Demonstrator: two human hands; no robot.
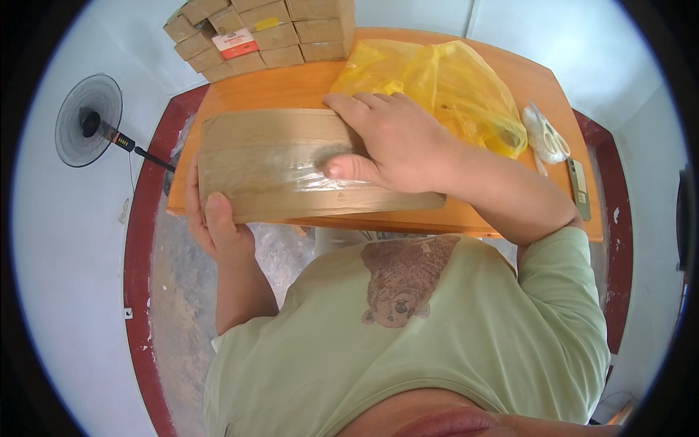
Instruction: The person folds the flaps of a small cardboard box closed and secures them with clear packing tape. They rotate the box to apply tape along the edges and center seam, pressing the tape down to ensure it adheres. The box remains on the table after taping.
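Observation:
A long cardboard box [262,164] with clear tape along its upper face lies at the near edge of an orange wooden table [546,87]. My left hand [221,224] grips its left end, thumb on top and fingers around the outer side. Across the box's right part rests my right hand [393,142], its thumb pressed on the shiny tape and its fingers reaching over the far edge. Just beyond the right hand spreads a crumpled yellow plastic bag [464,93].
Several small cardboard boxes [276,35] are stacked at the back left, one with a red and white label. White-handled scissors [554,142] lie on a white plastic bundle [538,134] at the right, near a flat dark green object [579,188]. A black fan [90,121] stands left of the table.

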